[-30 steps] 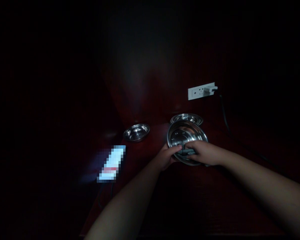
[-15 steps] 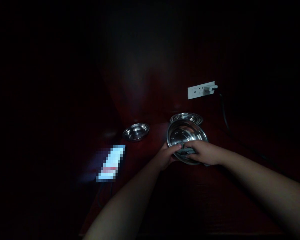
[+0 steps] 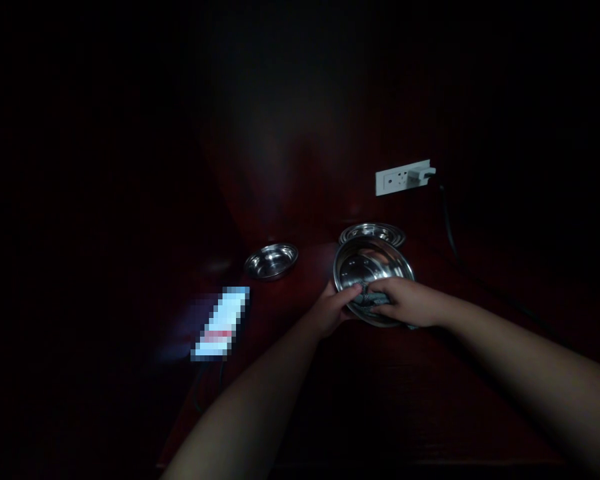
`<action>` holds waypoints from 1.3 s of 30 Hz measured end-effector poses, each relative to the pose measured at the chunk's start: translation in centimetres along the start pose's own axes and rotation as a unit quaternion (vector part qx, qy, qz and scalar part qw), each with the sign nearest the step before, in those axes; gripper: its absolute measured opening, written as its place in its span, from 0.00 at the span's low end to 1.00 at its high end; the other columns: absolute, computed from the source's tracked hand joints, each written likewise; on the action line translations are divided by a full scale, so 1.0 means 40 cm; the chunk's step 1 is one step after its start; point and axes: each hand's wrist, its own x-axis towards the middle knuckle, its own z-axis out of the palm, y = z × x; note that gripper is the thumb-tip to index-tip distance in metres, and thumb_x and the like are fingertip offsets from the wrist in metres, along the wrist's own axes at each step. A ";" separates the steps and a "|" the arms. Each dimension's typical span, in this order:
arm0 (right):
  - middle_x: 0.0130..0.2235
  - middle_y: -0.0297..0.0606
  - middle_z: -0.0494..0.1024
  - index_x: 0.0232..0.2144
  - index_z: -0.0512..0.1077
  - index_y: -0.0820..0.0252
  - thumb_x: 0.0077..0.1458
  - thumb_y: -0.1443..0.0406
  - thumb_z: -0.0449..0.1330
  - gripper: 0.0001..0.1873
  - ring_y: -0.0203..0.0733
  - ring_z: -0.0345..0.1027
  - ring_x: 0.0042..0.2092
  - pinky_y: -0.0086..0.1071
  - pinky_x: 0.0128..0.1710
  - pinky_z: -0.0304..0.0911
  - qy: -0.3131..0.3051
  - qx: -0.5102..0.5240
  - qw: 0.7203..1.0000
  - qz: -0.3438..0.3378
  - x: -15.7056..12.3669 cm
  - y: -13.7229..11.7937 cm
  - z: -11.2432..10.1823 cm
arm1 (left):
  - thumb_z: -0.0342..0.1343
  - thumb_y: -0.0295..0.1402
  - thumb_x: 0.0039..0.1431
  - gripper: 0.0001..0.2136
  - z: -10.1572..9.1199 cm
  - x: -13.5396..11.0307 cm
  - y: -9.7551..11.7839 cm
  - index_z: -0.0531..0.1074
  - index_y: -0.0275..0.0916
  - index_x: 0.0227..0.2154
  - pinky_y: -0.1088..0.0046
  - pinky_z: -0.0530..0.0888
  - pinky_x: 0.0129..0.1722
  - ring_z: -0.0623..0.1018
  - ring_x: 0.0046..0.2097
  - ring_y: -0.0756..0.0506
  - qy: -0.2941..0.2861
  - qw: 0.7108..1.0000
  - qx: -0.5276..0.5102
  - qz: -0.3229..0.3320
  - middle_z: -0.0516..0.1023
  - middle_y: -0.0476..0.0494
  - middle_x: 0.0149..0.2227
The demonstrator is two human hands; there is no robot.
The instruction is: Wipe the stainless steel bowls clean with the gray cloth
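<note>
A shiny steel bowl point(image 3: 363, 257) is tilted toward me in the head view. My left hand point(image 3: 333, 310) is closed on its left rim, thumb inside and fingers underneath. A dark greyish cloth point(image 3: 373, 298) lies bunched against the inner wall and hangs over the near right rim. My right hand point(image 3: 405, 303) grips this cloth inside the bowl, its fingers pressed to the metal. Behind the bowl is a round steel dish point(image 3: 373, 230), partly hidden by it. To the left sits a smaller steel bowl point(image 3: 273, 262), upright and apart from both hands.
A lit phone point(image 3: 221, 325), its screen pixelated, lies at the left on the dark red table point(image 3: 380, 413). On the back wall is a white socket plate point(image 3: 403, 178) with a plug; its black cable point(image 3: 449, 223) runs down to the right. Much of the surroundings is too dark to see.
Both hands keep their hold on the bowl and cloth, with only a slight shift of the fingers. The whole view has moved very slightly. The other dishes stay in place.
</note>
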 end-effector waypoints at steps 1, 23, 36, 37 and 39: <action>0.37 0.42 0.78 0.39 0.73 0.63 0.52 0.63 0.57 0.13 0.43 0.70 0.37 0.36 0.39 0.64 0.000 0.001 1.000 0.000 0.000 0.002 0.001 | 0.64 0.39 0.46 0.33 0.000 -0.001 0.000 0.59 0.45 0.55 0.58 0.75 0.41 0.76 0.47 0.39 -0.004 1.000 0.002 0.002 0.71 0.37 0.51; 0.35 0.42 0.78 0.35 0.74 0.61 0.49 0.65 0.57 0.10 0.44 0.70 0.35 0.37 0.37 0.63 0.026 -0.089 0.995 0.029 0.003 0.013 -0.005 | 0.63 0.32 0.42 0.30 0.003 0.002 0.002 0.63 0.43 0.51 0.59 0.76 0.36 0.77 0.41 0.40 0.011 0.999 0.035 0.005 0.74 0.38 0.46; 0.35 0.41 0.78 0.36 0.73 0.62 0.51 0.63 0.57 0.10 0.42 0.70 0.35 0.34 0.37 0.63 -0.009 -0.036 0.999 0.014 -0.001 -0.001 -0.003 | 0.63 0.33 0.42 0.29 0.004 0.003 0.004 0.65 0.41 0.50 0.56 0.75 0.38 0.77 0.41 0.40 0.012 0.999 0.031 0.003 0.75 0.39 0.44; 0.35 0.41 0.78 0.35 0.72 0.62 0.51 0.64 0.57 0.09 0.42 0.70 0.35 0.34 0.37 0.63 -0.009 -0.043 0.999 0.014 0.000 0.000 -0.003 | 0.63 0.33 0.42 0.28 0.003 0.003 0.003 0.65 0.41 0.50 0.56 0.76 0.38 0.77 0.41 0.40 0.009 0.999 0.031 0.003 0.75 0.39 0.44; 0.35 0.42 0.77 0.34 0.72 0.62 0.50 0.65 0.56 0.08 0.43 0.69 0.36 0.34 0.38 0.63 0.001 -0.074 0.997 0.013 0.003 0.002 -0.002 | 0.63 0.33 0.43 0.28 0.003 0.003 0.003 0.65 0.41 0.50 0.57 0.76 0.38 0.77 0.41 0.41 0.008 0.999 0.032 0.004 0.75 0.39 0.45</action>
